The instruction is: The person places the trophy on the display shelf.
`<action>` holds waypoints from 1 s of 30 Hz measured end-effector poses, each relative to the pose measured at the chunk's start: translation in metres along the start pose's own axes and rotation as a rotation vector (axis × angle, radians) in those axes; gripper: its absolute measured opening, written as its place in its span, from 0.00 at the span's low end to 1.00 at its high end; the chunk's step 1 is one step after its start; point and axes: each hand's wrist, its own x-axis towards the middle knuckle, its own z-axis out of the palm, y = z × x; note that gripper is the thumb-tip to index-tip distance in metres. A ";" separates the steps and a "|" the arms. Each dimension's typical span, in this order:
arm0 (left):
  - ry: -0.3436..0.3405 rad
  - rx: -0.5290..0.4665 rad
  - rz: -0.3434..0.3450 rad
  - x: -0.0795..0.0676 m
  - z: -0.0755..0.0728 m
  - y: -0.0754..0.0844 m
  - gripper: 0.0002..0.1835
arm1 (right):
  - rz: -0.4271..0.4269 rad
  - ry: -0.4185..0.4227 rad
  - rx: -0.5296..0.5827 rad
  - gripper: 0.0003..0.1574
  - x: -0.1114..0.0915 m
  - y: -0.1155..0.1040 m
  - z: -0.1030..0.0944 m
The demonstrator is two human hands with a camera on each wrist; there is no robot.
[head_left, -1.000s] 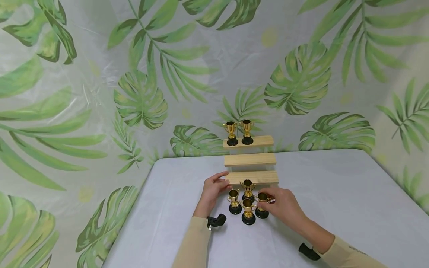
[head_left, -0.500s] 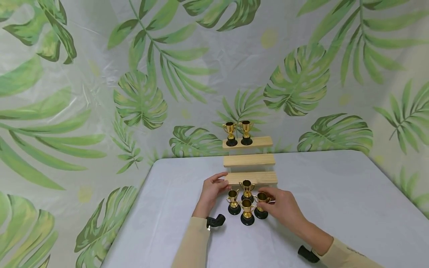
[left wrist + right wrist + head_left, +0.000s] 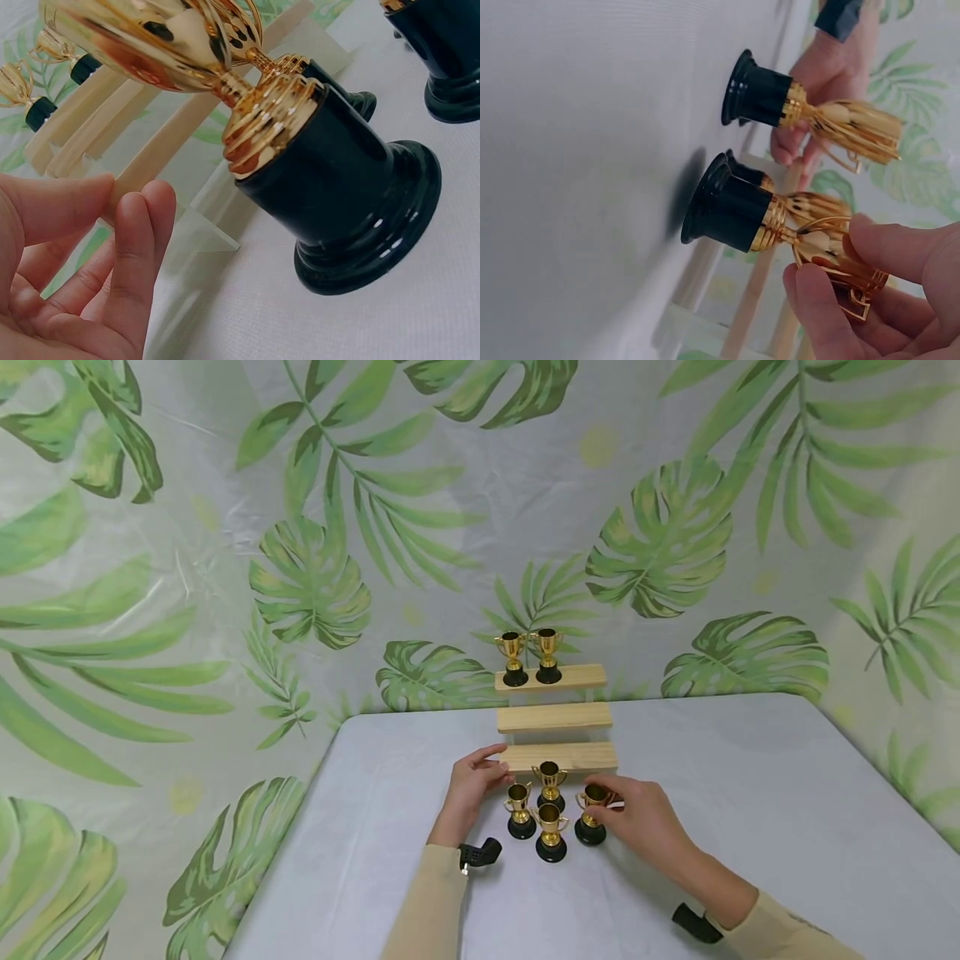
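My right hand pinches the gold cup of a small trophy between thumb and fingers. In the right wrist view this trophy's black base is close over the white cloth, with a shadow beside it. With thumb and fingertips, my left hand grips the left end of the lowest board on a wooden tiered stand. Between the hands stand three more upright trophies: a left one, a back one and a front one. The left wrist view shows a large black trophy base beside the left fingers.
Two matching trophies, a left one and a right one, stand on the stand's top board. The middle board is bare wood. A white cloth covers the table, and a leaf-print curtain hangs behind it.
My right hand has moved slightly right with its trophy, which now stands apart from the front one. The left hand keeps its hold on the stand. The head view has shifted a little.
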 end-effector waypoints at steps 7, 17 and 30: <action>-0.002 -0.012 0.000 -0.001 0.000 0.002 0.21 | 0.005 0.005 0.011 0.26 -0.001 -0.003 -0.010; -0.009 -0.009 0.009 -0.002 0.001 0.004 0.21 | -0.024 0.042 0.019 0.28 -0.001 -0.008 -0.026; -0.004 -0.006 0.007 -0.004 0.002 0.003 0.22 | -0.048 0.088 -0.005 0.30 0.000 -0.017 -0.050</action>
